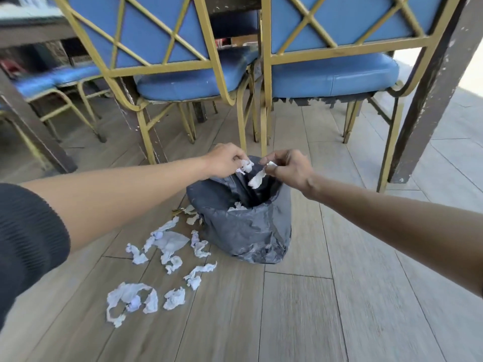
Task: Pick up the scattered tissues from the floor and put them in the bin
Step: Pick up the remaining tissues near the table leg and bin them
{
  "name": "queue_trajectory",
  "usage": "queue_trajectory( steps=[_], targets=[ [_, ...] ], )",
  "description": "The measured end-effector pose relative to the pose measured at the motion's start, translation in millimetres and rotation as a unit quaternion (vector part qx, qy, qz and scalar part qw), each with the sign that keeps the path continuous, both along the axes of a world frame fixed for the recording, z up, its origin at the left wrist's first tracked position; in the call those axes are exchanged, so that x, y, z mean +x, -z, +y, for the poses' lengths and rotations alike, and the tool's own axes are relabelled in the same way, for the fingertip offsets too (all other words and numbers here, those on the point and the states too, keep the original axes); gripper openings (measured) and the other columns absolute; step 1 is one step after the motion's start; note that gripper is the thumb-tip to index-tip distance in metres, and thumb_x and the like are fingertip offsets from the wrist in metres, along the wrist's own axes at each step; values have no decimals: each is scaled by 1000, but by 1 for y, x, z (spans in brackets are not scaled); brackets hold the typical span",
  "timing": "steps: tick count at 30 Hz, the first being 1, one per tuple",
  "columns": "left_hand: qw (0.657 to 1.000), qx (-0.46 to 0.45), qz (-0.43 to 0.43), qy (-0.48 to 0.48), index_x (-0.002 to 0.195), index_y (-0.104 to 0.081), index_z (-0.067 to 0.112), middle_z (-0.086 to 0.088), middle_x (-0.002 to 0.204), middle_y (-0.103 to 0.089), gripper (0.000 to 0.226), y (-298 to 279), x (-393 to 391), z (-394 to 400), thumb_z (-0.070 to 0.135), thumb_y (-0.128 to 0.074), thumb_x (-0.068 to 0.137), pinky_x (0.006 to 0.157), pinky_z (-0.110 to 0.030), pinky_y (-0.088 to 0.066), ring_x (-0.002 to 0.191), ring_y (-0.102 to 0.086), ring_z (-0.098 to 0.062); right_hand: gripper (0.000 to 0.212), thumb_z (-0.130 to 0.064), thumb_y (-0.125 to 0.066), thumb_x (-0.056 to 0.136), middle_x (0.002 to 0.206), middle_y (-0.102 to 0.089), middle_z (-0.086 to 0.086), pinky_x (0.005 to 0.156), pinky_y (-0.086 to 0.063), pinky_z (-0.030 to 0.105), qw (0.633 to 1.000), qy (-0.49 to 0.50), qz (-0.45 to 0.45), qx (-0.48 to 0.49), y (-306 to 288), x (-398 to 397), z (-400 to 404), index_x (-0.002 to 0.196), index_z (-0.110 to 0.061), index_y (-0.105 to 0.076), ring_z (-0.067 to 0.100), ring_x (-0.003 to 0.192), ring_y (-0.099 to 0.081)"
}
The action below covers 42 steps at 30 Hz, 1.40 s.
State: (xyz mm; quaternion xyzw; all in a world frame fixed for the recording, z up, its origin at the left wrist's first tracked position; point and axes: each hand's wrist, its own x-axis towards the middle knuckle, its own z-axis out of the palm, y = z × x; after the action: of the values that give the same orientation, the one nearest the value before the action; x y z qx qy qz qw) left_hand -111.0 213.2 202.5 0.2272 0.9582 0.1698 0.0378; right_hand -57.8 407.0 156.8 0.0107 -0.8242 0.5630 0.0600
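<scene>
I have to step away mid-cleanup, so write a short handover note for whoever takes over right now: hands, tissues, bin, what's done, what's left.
Left hand: pinches a crumpled tissue over the bin's mouth.
Right hand: pinches a twisted tissue that hangs over the opening.
Bin: lined with a dark bag, standing on the wood-look floor in front of two blue chairs.
Done: some tissue already lies inside the bin.
Left: drop both held pieces, then collect the scattered tissues on the floor to the bin's left, including the pieces nearest the camera.
</scene>
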Motion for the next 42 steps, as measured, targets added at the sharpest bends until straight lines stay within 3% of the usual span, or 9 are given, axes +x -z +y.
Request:
queue_trajectory(
  steps=[3, 8, 12, 15, 19, 23, 28, 33, 42],
  targets=[
    [999, 1, -26, -19, 124, -68, 23, 0, 132, -62, 29, 1, 4, -18, 23, -47, 104, 92, -20, -37, 118, -58, -17, 11, -11, -66, 88, 87, -76, 1, 71, -50, 19, 1000, -2, -4, 6, 2, -6, -17, 87, -13, -76, 8, 75, -64],
    [998, -22, -47, -19, 124, -67, 15, 0, 127, -63, 27, -12, 23, -52, 25, -55, 102, 91, -17, -37, 118, -58, -14, 14, -10, -64, 91, 96, -77, 2, 91, -53, 21, 1000, 4, -8, 16, 8, -19, -40, 90, -13, -77, 12, 92, -70],
    [996, -51, -72, -7, 119, -69, 17, 8, 111, -65, 25, -19, 37, -82, 28, -60, 99, 88, -17, -42, 105, -61, -7, 19, -5, -58, 94, 97, -72, 2, 70, -42, -2, 996, -36, 19, 81, 5, -15, -51, 100, -5, -76, 2, 79, -62],
    [993, -67, -93, -9, 114, -71, 22, 11, 107, -69, 22, -18, 42, -104, 30, -63, 96, 93, -22, -49, 101, -64, -2, 17, -9, -61, 90, 96, -74, 0, 92, -53, 20, 987, -84, 50, 128, 7, -8, -61, 88, -16, -76, 10, 94, -68],
    [994, -35, -99, -15, 110, -72, 23, 13, 100, -70, 19, -6, 46, -115, 29, -65, 94, 90, -18, -50, 96, -64, 2, 14, -17, -62, 92, 76, -68, -4, 58, -43, 6, 965, -140, 68, 213, 1, 11, -77, 92, -23, -75, -5, 59, -57],
    [996, -23, -90, -18, 109, -72, 19, 12, 97, -70, 18, 17, 49, -128, 26, -64, 94, 90, -21, -52, 94, -65, -2, 18, -22, -59, 88, 81, -75, 5, 70, -57, 27, 941, -191, 82, 268, 0, 22, -102, 98, -27, -74, 14, 71, -68],
    [994, -60, -92, 7, 107, -73, 14, 8, 97, -73, 18, 32, 57, -164, 20, -65, 92, 90, -22, -54, 95, -67, -5, 16, -14, -62, 88, 64, -53, -22, 55, -35, 1, 920, -217, 104, 308, 4, 29, -133, 97, -17, -74, -16, 55, -53],
    [981, -137, -125, 65, 111, -71, 13, 8, 98, -70, 20, 34, 67, -206, 18, -59, 95, 89, -18, -52, 91, -65, -2, 22, -22, -60, 87, 102, -73, -7, 88, -51, 24, 894, -250, 118, 352, 3, 35, -163, 102, -26, -75, 3, 90, -63],
    [977, -127, -151, 86, 117, -68, 9, -2, 111, -70, 25, 97, 39, -256, 20, -57, 97, 65, 1, -36, 89, -58, -6, 25, -16, -59, 83, 92, -75, -14, 76, -54, 18, 898, -223, 55, 375, 17, 41, -210, 100, -22, -75, 1, 77, -67]
  ],
)
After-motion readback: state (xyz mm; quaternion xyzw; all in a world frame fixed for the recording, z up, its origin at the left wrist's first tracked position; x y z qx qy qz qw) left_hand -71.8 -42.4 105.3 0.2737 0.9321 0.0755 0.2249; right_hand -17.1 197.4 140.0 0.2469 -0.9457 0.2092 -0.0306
